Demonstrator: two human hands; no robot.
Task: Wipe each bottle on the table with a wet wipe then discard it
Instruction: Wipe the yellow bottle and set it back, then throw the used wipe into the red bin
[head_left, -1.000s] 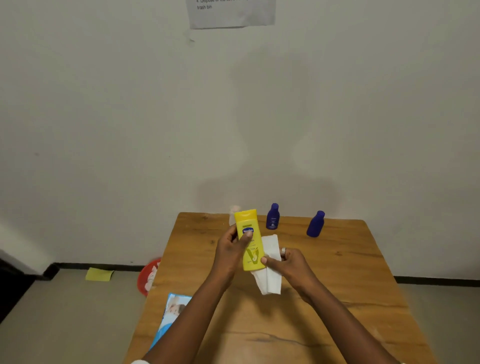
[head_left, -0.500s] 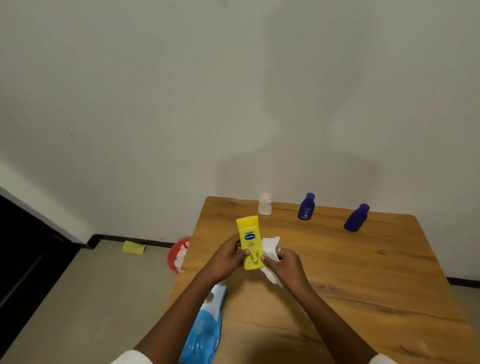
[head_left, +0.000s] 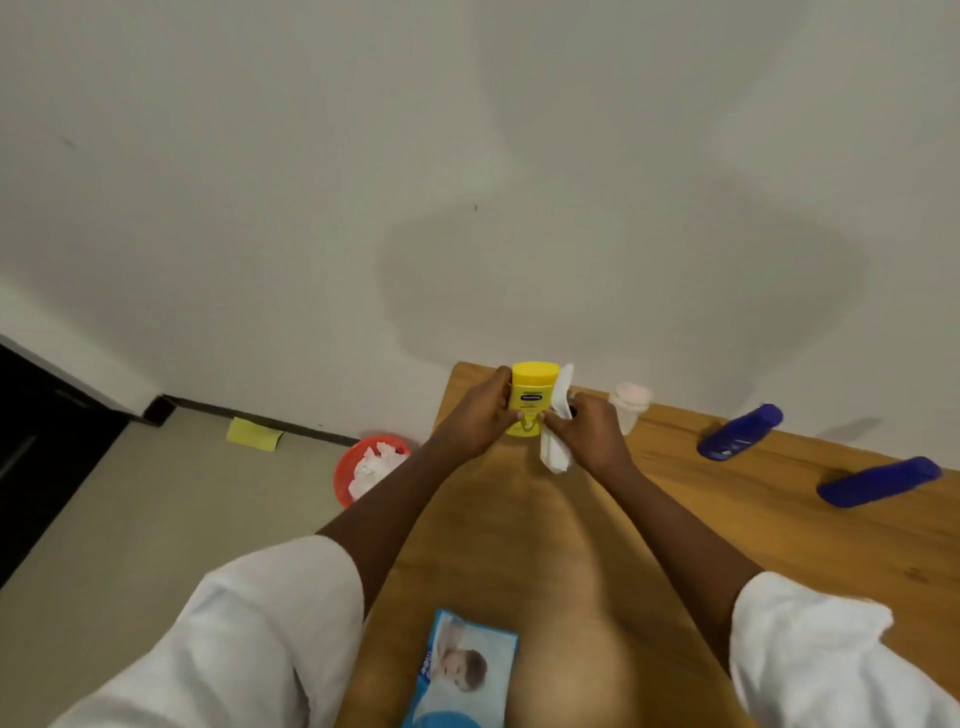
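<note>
A yellow lotion bottle (head_left: 531, 395) is held upright above the far left part of the wooden table (head_left: 779, 519), with my left hand (head_left: 480, 415) shut around its left side. My right hand (head_left: 589, 434) presses a white wet wipe (head_left: 556, 447) against the bottle's right side. Behind my right hand stands a small white bottle (head_left: 631, 402). Two dark blue bottles (head_left: 740, 431) (head_left: 878, 480) stand further right on the table and look strongly tilted in this wide view.
A blue pack of wet wipes (head_left: 467, 670) lies at the table's near left edge. On the floor left of the table sits a red bin (head_left: 348, 467) holding crumpled white wipes. A yellow scrap (head_left: 254, 434) lies by the wall.
The view has swung down and left, so the hands and bottle now appear near the table's far left corner. The wipe has bunched more tightly against the bottle's side.
</note>
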